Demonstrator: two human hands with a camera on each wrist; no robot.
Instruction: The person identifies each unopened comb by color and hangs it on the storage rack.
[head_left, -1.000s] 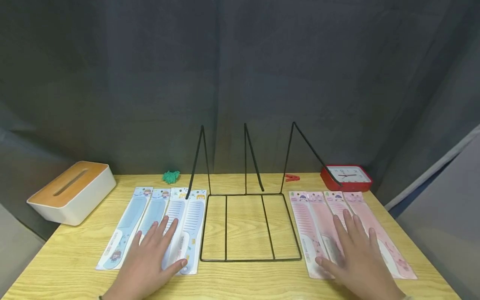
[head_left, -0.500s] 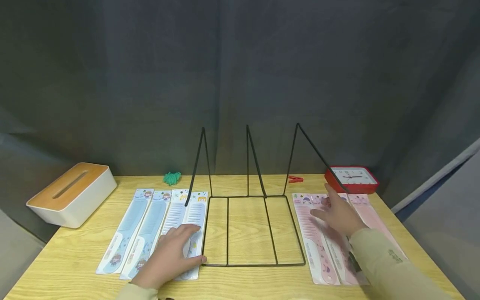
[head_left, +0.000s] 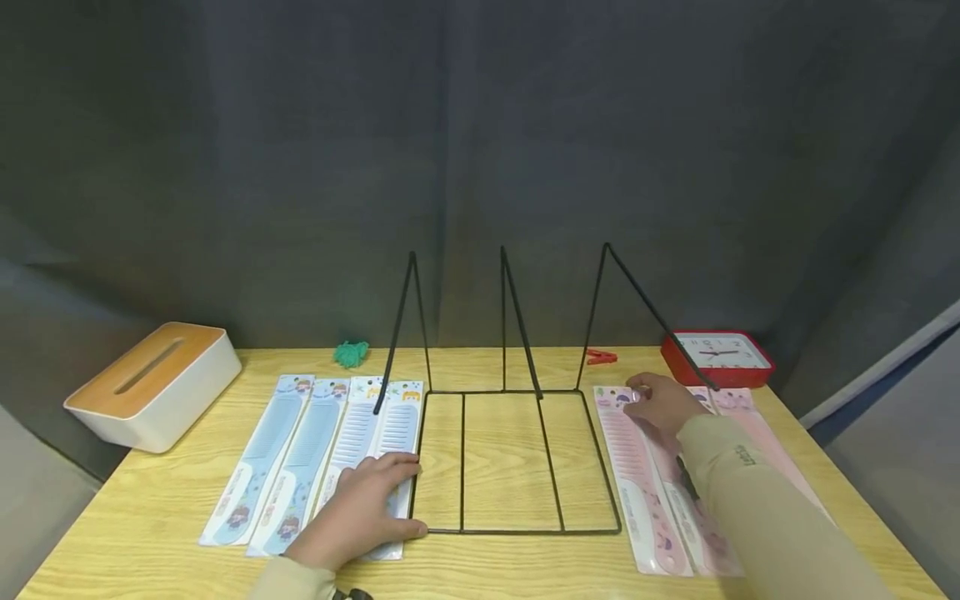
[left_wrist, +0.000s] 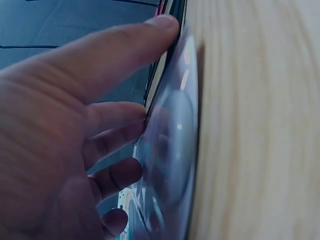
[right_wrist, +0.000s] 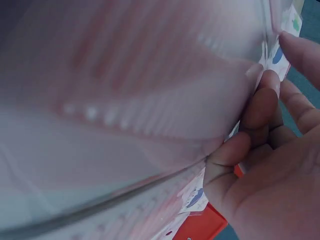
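Observation:
My left hand (head_left: 360, 512) rests over the lower part of the blue-and-white packaged comb (head_left: 397, 425) nearest the rack. Its fingers reach the left side of the black wire rack (head_left: 517, 532), and its thumb lies at the front left corner. In the left wrist view the fingers are loosely bent beside the clear package (left_wrist: 172, 150). My right hand (head_left: 667, 404) is at the top end of the second pink packaged comb (head_left: 686, 517). Thumb and index finger stand apart around its top; the right wrist view has bent fingertips (right_wrist: 232, 147) against the packaging.
Several blue packaged combs (head_left: 303, 450) lie left of the rack. More pink ones (head_left: 645, 492) lie on the right, partly under the sleeve. Behind are a tissue box (head_left: 176, 400), green string (head_left: 350, 354), a red clip (head_left: 602, 357) and a red clock (head_left: 720, 354).
My right hand has reached from over the pink packages' middle to their top ends and come down there. My left hand has drawn in from the blue packages toward the rack's left front corner.

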